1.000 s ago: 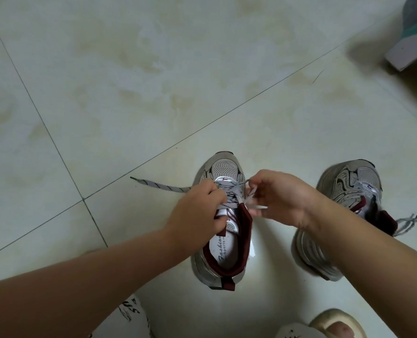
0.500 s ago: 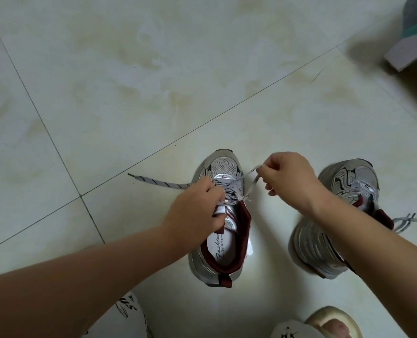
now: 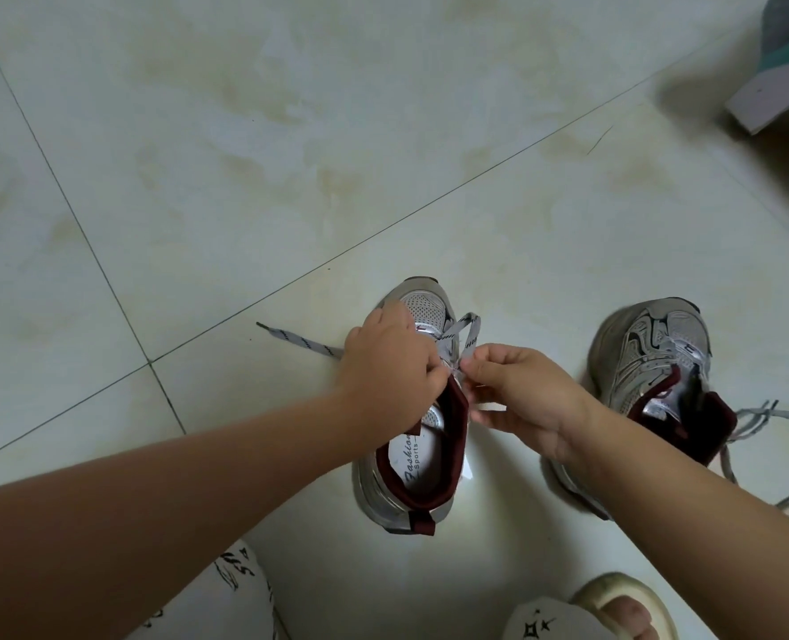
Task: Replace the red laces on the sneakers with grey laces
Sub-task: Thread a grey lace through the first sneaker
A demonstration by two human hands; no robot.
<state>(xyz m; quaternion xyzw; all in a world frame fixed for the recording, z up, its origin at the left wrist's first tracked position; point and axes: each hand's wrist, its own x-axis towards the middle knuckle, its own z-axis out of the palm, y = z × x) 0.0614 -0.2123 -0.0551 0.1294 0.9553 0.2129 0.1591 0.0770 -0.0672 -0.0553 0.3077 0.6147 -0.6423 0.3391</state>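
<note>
A silver sneaker (image 3: pixel 411 473) with a dark red collar stands on the floor, toe pointing away. A grey speckled lace (image 3: pixel 464 326) is threaded through its eyelets and loops above the tongue. My left hand (image 3: pixel 390 367) rests over the tongue and grips the lace's left part, whose free end (image 3: pixel 291 338) trails left across the floor. My right hand (image 3: pixel 519 394) pinches the lace's right part at the sneaker's right eyelets. A second silver sneaker (image 3: pixel 651 362) stands to the right, its loose grey lace (image 3: pixel 762 420) spilling onto the floor. No red laces are in view.
Pale floor tiles (image 3: pixel 291 154) with dark grout lines stretch ahead. A grey and teal object (image 3: pixel 785 62) sits at the top right corner. My patterned trouser knees (image 3: pixel 226 593) and a slippered foot (image 3: pixel 623 612) are at the bottom edge.
My right hand, raised up and right while pulling the lace half a second ago, has dropped back to the eyelets. My left hand slid forward over the tongue toward the toe.
</note>
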